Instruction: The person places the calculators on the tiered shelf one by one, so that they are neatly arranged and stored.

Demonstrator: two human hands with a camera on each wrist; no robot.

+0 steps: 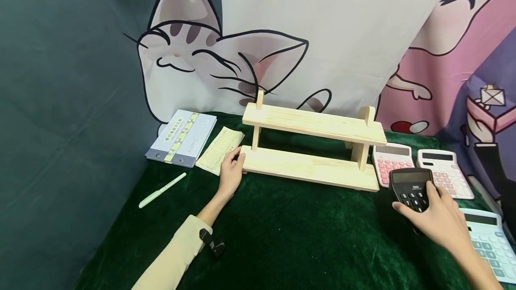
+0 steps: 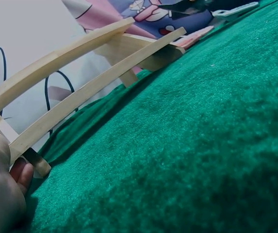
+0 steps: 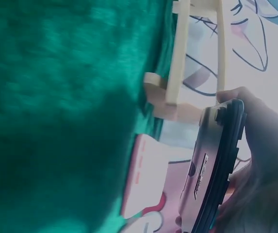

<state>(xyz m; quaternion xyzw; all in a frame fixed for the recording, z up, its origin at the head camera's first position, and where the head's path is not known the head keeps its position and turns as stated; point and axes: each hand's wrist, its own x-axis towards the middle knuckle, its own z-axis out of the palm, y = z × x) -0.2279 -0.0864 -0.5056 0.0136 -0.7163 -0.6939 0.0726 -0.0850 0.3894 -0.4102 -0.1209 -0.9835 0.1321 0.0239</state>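
Note:
A two-tier wooden shelf (image 1: pixel 310 164) stands on the dark green cloth. My left hand (image 1: pixel 231 171) grips the left end of its lower board, thumb over the top; in the left wrist view, fingertips (image 2: pixel 26 177) show under that end. My right hand (image 1: pixel 441 218) holds a black calculator (image 1: pixel 411 178) by its sides, keys facing up, right of the shelf. Seen from the right wrist, the calculator (image 3: pixel 209 165) is raised off the cloth. Behind it lie a pink calculator (image 1: pixel 393 150) and a pink-and-white calculator (image 1: pixel 437 158). A light blue calculator (image 1: pixel 483 240) lies beside my right forearm.
Left of the shelf lie a blue-grey notebook (image 1: pixel 181 138) and a pale yellow, printed pad or sheet (image 1: pixel 219 149). A light green pen (image 1: pixel 161 190) lies in front of them. A curtain with cartoon cats (image 1: pixel 342 35) hangs close behind the shelf.

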